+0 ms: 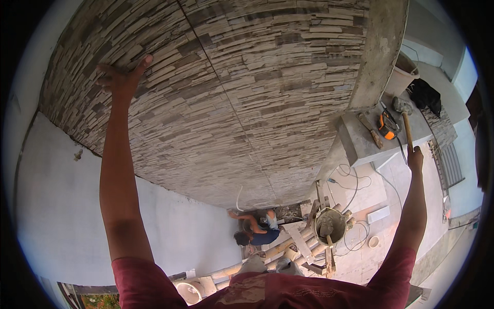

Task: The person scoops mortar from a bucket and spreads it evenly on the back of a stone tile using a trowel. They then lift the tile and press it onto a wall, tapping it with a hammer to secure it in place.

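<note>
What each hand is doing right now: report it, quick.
Left hand: open, spread against the stone-patterned wall, nothing visible in its grasp.
Right hand: closed, holding a wooden-handled mallet.

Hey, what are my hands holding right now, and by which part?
Your right hand grips a mallet by its wooden handle's end. Your open left hand holds nothing.

White wall [64, 201], pale floor [386, 230].

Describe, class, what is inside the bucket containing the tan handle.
The bucket holds a grey, mortar-like mix and the handle. The mix covers the bottom, which cannot be seen.
</note>
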Demonstrator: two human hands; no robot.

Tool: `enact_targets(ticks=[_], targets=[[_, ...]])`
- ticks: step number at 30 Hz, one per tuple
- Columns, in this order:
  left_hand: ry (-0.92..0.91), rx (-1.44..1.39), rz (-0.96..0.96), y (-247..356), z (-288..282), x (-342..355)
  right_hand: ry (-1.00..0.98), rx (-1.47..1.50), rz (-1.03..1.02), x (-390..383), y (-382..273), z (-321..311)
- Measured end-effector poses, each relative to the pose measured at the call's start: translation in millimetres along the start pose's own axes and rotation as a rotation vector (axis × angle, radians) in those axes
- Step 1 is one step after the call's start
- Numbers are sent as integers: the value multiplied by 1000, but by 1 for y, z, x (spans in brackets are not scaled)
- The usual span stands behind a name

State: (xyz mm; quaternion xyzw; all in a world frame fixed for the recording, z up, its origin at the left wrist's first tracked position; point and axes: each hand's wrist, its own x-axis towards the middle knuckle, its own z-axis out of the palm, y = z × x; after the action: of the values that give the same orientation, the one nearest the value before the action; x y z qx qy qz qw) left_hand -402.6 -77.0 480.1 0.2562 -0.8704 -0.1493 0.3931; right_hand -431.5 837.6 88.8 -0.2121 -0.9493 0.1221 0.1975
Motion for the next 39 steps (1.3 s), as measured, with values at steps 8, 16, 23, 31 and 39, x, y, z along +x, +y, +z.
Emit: enact_targets(ticks=[8, 16, 23, 31, 39], targets=[[9, -108, -8, 3, 3, -12, 149, 140, -192, 82, 63, 2], [97, -112, 94, 17, 7, -10, 375, 681, -141, -101, -100, -68], [-100, -138, -108, 58, -14, -19, 308, 891, -378, -168, -281, -158], [-141, -218, -122, 73, -34, -29, 552, 457, -1105, -164, -495, -262], [-160, -262, -123, 67, -56, -36, 705, 286, -1274, -143, -643, -329]])
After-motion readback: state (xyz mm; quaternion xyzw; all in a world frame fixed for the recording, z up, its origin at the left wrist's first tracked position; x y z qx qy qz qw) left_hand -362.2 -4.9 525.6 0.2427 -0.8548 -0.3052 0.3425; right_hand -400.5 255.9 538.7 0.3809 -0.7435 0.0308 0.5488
